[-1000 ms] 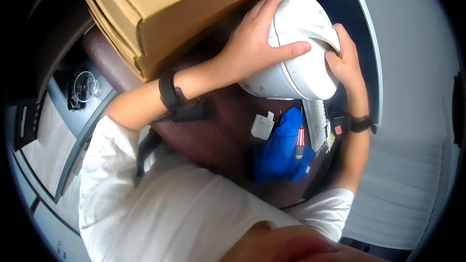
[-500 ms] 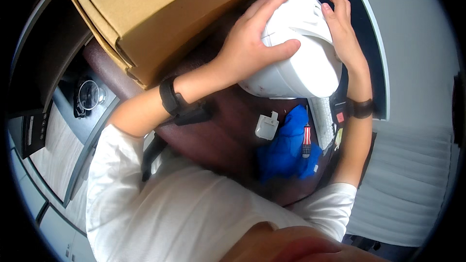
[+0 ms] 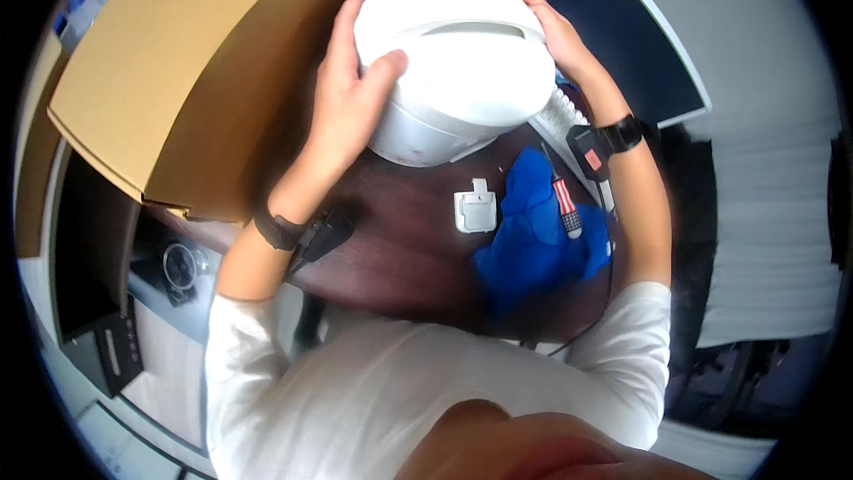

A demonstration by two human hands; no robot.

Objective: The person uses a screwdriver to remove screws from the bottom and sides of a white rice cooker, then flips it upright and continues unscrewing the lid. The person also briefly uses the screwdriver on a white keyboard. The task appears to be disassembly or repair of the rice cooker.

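Note:
A white, rounded, lidded appliance (image 3: 462, 71) that resembles a small rice cooker is between my two hands at the far side of the dark red-brown table (image 3: 391, 222). My left hand (image 3: 345, 102) presses on its left side, thumb over the edge of the lid. My right hand (image 3: 560, 40) wraps its right side, with part of the fingers hidden behind it. A curved groove crosses the lid. Nearer to me lie a blue cloth (image 3: 533, 249), a screwdriver (image 3: 566, 209) with a striped handle on the cloth, and a small white case (image 3: 475, 211) with its flap up.
A large cardboard box (image 3: 178, 62) stands at the left. Behind the appliance is a dark panel (image 3: 613, 27) with a pale edge. A white ridged strip (image 3: 564, 120) lies near my right wrist, and a dark cable (image 3: 597, 316) runs by the table's edge. Grey curtain (image 3: 764, 240) hangs at the right.
The white appliance has moved left and turned, so its lid and groove now face me more. Both hands have moved with it, and the view has shifted.

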